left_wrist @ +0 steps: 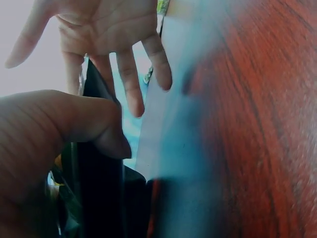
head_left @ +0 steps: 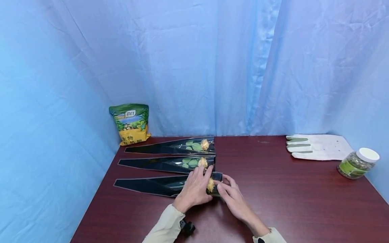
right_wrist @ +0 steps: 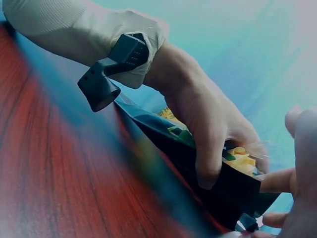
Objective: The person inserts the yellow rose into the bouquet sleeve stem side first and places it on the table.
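Note:
The nearest of three black-and-clear flower sleeves (head_left: 146, 185) lies flat along the table with a yellow rose (head_left: 210, 185) inside its wide end. My left hand (head_left: 196, 187) grips this sleeve across the bloom, thumb on the near edge and fingers over the far side. In the right wrist view, the petals (right_wrist: 242, 161) show between that thumb and fingers. My right hand (head_left: 235, 199) is at the sleeve's wide mouth, its fingertips right at the rim. Seen from the left wrist, the right hand's fingers (left_wrist: 128, 82) are straight and spread.
Two similar rose sleeves, a middle one (head_left: 143, 163) and a far one (head_left: 152, 148), lie parallel beyond. A fertilizer bag (head_left: 130, 125) stands at the back left. White-and-green gloves (head_left: 323, 147) and a white-lidded jar (head_left: 357, 164) are at the right. Blue curtains (head_left: 182, 67) enclose the table.

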Demonstrator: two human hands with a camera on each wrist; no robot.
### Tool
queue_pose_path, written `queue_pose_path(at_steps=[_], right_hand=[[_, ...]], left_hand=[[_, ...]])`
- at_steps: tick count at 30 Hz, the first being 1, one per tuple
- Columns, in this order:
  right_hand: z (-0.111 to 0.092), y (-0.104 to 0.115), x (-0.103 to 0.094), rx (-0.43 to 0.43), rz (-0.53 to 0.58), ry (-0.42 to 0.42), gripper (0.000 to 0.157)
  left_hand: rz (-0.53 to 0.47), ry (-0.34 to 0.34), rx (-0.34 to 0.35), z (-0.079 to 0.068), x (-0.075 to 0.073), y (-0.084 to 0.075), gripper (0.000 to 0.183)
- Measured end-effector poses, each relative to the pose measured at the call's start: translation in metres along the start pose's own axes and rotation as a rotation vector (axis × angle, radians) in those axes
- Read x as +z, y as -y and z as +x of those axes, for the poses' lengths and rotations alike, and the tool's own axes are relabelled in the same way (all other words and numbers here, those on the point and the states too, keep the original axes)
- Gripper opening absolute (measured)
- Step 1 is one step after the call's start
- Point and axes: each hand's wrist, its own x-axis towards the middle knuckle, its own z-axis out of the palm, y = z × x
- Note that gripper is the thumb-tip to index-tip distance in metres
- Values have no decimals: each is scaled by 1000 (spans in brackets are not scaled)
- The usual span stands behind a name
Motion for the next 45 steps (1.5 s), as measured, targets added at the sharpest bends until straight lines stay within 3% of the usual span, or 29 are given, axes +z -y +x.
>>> queue_pose_path(at_steps=[5,8,14,22,33,40,45], right_hand=[[1,3,1,15,-33,-109,18],[0,4,3,30,-16,-127,9],[-2,3,12,15,15,-63,10],[-2,-2,22,-81,32,-73,7],[0,-11,24,46,42,39,6],[-1,-9,24,65,7,87,13],[0,-6,24,81,9,82,11]], left_hand=[[26,30,9,-3,0,5,103],[26,32,13,-6,1,9,103],[35,34,11,-9,2,15,103],[10,62,27,-12,1,21,106],[-119,122,87,-28,3,47,110],[-117,105,134,-33,3,57,99],[-131,114,130,-33,2,59,97]])
